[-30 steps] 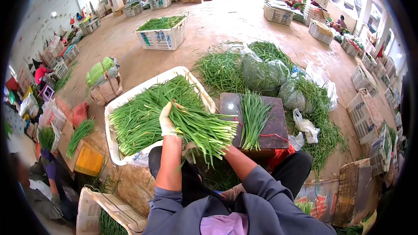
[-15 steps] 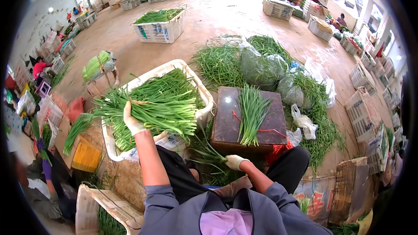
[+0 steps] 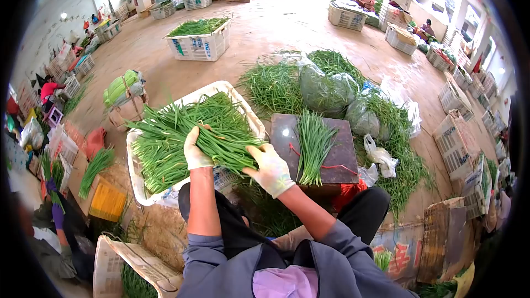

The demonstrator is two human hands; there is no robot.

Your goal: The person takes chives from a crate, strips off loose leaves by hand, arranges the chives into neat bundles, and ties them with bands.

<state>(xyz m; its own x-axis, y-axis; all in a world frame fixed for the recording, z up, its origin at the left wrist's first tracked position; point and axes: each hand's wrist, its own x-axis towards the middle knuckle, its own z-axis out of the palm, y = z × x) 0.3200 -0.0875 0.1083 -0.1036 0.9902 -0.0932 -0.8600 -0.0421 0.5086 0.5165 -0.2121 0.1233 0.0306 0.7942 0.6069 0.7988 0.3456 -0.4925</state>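
A thick bunch of green chives (image 3: 223,142) lies across my left hand (image 3: 197,150), which wears a pale glove and is closed around its middle. My right hand (image 3: 271,170), gloved too, has its thumb and fingers on the stalk ends at the bunch's right side. Beneath is a white plastic crate (image 3: 255,118) filled with more chives. To the right, a smaller bunch of chives (image 3: 316,146) rests on a dark box top (image 3: 282,135), over a red tie (image 3: 342,168).
Loose greens (image 3: 273,83) and plastic bags (image 3: 328,91) are heaped behind the box. Farther back stands another filled crate (image 3: 201,46). A cardboard box with a yellow panel (image 3: 109,198) is at left, near a co-worker's purple-gloved hand (image 3: 57,215). An open crate (image 3: 141,259) sits lower left.
My right hand has come up from the loose stalks between my knees to the stalk ends of the bunch. My left hand has shifted right with the bunch.
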